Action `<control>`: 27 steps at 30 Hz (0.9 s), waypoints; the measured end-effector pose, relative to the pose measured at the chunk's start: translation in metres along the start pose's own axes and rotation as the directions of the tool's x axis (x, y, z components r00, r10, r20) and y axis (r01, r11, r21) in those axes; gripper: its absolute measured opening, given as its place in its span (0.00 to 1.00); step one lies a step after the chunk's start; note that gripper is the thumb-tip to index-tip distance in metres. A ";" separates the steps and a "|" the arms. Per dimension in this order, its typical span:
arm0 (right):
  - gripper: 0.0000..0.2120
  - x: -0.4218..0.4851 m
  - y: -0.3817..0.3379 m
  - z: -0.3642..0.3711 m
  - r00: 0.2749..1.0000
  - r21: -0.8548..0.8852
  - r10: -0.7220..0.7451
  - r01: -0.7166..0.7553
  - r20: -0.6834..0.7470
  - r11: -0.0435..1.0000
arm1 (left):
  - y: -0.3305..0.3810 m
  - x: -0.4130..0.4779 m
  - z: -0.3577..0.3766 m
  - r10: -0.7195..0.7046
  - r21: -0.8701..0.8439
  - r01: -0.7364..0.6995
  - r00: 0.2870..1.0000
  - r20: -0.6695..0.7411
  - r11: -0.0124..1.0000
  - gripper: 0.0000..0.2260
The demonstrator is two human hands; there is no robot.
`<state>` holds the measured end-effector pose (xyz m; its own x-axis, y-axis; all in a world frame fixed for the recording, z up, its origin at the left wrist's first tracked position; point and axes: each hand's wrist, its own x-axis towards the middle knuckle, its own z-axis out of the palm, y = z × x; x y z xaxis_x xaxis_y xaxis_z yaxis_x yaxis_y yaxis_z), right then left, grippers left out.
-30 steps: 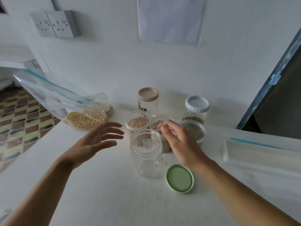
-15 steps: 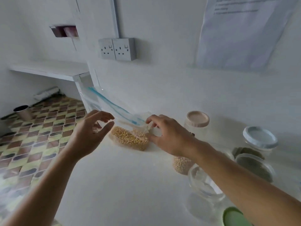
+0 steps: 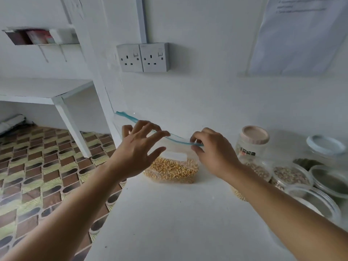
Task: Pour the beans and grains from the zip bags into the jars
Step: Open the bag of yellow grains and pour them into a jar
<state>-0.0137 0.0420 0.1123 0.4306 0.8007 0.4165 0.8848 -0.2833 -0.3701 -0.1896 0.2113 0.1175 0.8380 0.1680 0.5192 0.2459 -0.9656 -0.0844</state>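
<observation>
Two hands meet at a zip bag of yellow corn kernels (image 3: 172,169) standing on the white tabletop (image 3: 169,223) against the wall. The right hand (image 3: 214,153) pinches its blue zip edge; the left hand (image 3: 135,153) hovers with fingers spread, holding nothing. Open jars (image 3: 291,176) stand to the right.

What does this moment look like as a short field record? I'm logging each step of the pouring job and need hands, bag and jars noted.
setting: white counter against a white wall
zip bag: upright by the wall, yellow grains in its bottom, blue zip strip on top
right hand: fingertips pinching the zip strip's right end
left hand: fingers spread, at the bag's left side, grip unclear
capped jar: beige lid on, right of the bag
open jars: at the right edge, some holding grains
pouring: not started
</observation>
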 end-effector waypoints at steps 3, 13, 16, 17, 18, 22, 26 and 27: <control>0.06 -0.001 0.001 -0.004 0.996 0.120 0.084 -0.080 -0.026 0.990 | -0.008 0.009 -0.005 0.037 -0.016 -0.037 0.999 -0.004 0.999 0.14; 0.06 -0.006 -0.002 -0.014 0.957 0.403 0.283 -0.285 0.066 0.870 | -0.026 0.029 -0.023 -0.018 0.018 0.012 0.933 0.359 1.000 0.30; 0.06 -0.006 0.001 -0.013 0.959 0.456 0.284 -0.248 -0.010 0.855 | -0.040 0.032 -0.032 -0.072 0.074 0.049 0.933 0.353 0.996 0.31; 0.06 -0.006 0.002 -0.013 0.961 0.451 0.275 -0.228 -0.040 0.863 | -0.046 0.033 -0.035 -0.076 0.087 0.050 0.941 0.331 0.995 0.30; 0.07 -0.005 0.003 -0.014 0.963 0.436 0.259 -0.203 -0.072 0.877 | -0.052 0.034 -0.038 -0.079 0.085 0.056 0.949 0.305 0.995 0.29; 0.12 -0.002 0.002 -0.017 0.959 0.552 0.260 -0.157 -0.112 0.819 | -0.059 0.032 -0.052 -0.068 -0.081 0.083 0.983 0.168 0.993 0.26; 0.20 -0.001 -0.008 -0.028 0.927 0.815 0.375 -0.226 0.012 0.534 | -0.053 0.030 -0.060 -0.052 -0.172 0.072 0.991 0.122 0.983 0.17; 0.24 -0.001 -0.008 -0.028 0.918 0.841 0.395 -0.249 0.046 0.480 | -0.050 0.030 -0.061 -0.030 -0.192 0.057 0.989 0.142 0.980 0.16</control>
<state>-0.0166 0.0286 0.1376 0.7361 0.6472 0.1980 0.1678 0.1089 -0.9798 -0.2067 0.2519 0.1895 0.8908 0.2231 0.3959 0.1951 -0.9746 0.1102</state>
